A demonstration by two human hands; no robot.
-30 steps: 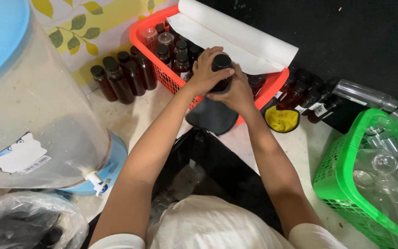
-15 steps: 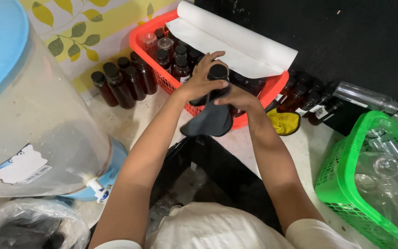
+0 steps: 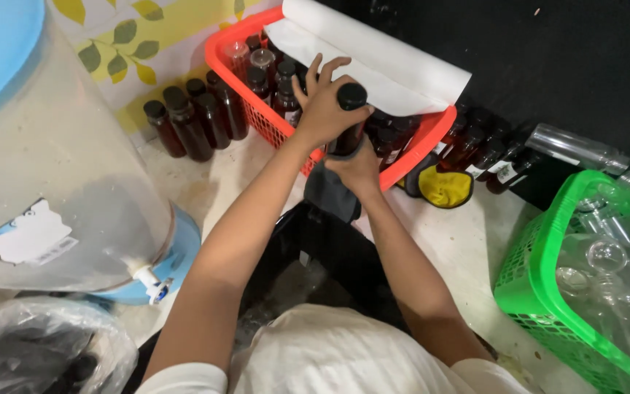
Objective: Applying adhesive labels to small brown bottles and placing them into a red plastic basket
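Observation:
Both my hands are on a dark brown bottle with a black cap, held over the near rim of a red basket. My left hand wraps the bottle's upper body, fingers partly raised. My right hand grips it from below through a dark grey cloth that hangs down. The bottle's lower half is hidden by the hands and the cloth.
The red basket holds several capped brown bottles and a white paper roll. More brown bottles stand on the floor to its left, others to its right. A green basket holds clear glass bottles. A large dispenser tap is at the left, a yellow pad by the basket.
Both hands have stayed on the bottle. My left hand's fingers have lifted and spread a little, and the cloth has shifted slightly around the bottle's base.

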